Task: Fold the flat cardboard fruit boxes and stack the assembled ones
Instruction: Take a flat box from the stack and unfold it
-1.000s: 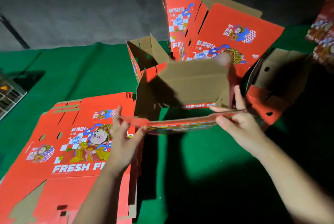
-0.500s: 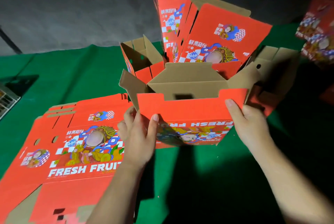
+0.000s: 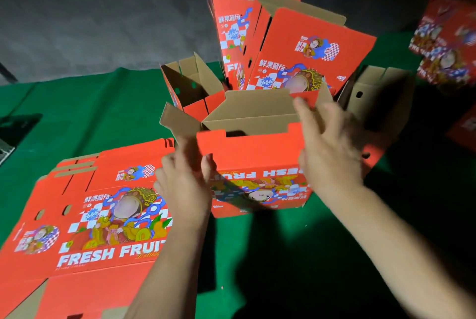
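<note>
Two hands work one half-folded box (image 3: 255, 161) standing on the green cloth (image 3: 108, 110). Left hand (image 3: 184, 184) pinches the near wall's left corner; right hand (image 3: 331, 153), blurred, curls over its right edge. Flat boxes (image 3: 85, 215) lie left. Assembled boxes (image 3: 296, 43) stand behind.
</note>
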Demonstrator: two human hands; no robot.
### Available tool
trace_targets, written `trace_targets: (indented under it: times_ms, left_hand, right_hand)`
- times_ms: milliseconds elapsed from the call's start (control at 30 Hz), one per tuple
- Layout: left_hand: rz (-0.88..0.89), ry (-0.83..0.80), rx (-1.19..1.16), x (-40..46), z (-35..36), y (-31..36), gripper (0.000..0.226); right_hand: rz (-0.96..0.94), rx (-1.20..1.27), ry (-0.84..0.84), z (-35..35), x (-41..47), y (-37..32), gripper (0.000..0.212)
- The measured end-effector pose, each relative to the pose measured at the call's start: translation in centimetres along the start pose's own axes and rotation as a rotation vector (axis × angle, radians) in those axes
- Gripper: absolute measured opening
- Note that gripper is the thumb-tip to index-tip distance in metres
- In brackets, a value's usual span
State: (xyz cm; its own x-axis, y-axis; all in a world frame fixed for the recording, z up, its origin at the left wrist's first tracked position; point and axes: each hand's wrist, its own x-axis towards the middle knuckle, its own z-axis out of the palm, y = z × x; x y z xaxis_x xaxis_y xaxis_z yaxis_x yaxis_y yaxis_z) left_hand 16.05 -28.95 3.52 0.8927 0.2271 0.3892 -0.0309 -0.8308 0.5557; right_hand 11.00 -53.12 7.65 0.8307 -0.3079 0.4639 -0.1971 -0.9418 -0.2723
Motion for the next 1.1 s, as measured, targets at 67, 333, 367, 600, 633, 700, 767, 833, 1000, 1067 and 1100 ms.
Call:
trace_targets:
  times_ms: [67,333,367,600,633,700,767,833,1000,1067,1100]
  left_hand:
    - [-0.071,-0.044,0.033,1.3,-0.3,0.0,0.099]
    - [-0.057,-0.443,-0.462,2.6,-0.1,-1.8,0.119]
    - [0.0,-0.446,-0.436,2.5,-0.1,-2.0,0.106]
    - [0.471,-0.436,-0.21,2.3,-1.0,-1.8,0.054]
    - [0.465,-0.453,-0.15,2.8,-1.0,-2.1,0.049]
    - [0.458,-0.499,-0.056,3.8,-1.2,-2.7,0.049]
    - [0.467,-0.571,0.024,4.7,-0.9,-2.6,0.054]
    - [0.445,-0.653,0.074,5.8,-0.6,-1.8,0.068]
    - [0.347,-0.605,0.222,8.5,1.2,1.5,0.079]
    - [0.332,-0.51,0.209,8.5,1.6,2.2,0.074]
    - [0.324,-0.472,0.186,8.3,1.6,2.3,0.073]
  right_hand:
    - [-0.26,-0.079,-0.039,1.0,-0.7,-1.9,0.077]
    - [-0.137,0.086,-0.427,4.3,4.1,-3.5,0.077]
    - [-0.139,0.061,-0.459,4.8,4.2,-3.7,0.08]
    - [-0.218,0.22,-0.105,4.5,3.0,-3.1,0.082]
    - [-0.202,0.268,0.101,4.2,2.6,-2.4,0.078]
    - [0.0,0.33,0.351,3.5,1.9,-0.8,0.081]
    - [0.195,0.357,0.264,3.3,1.8,0.8,0.089]
    - [0.127,0.369,0.04,4.1,1.1,1.9,0.08]
    - [0.04,0.275,-0.02,5.0,-0.6,2.0,0.054]
    - [0.016,0.243,-0.03,4.7,-0.7,2.1,0.054]
    - [-0.004,0.223,-0.037,4.6,-0.6,2.4,0.051]
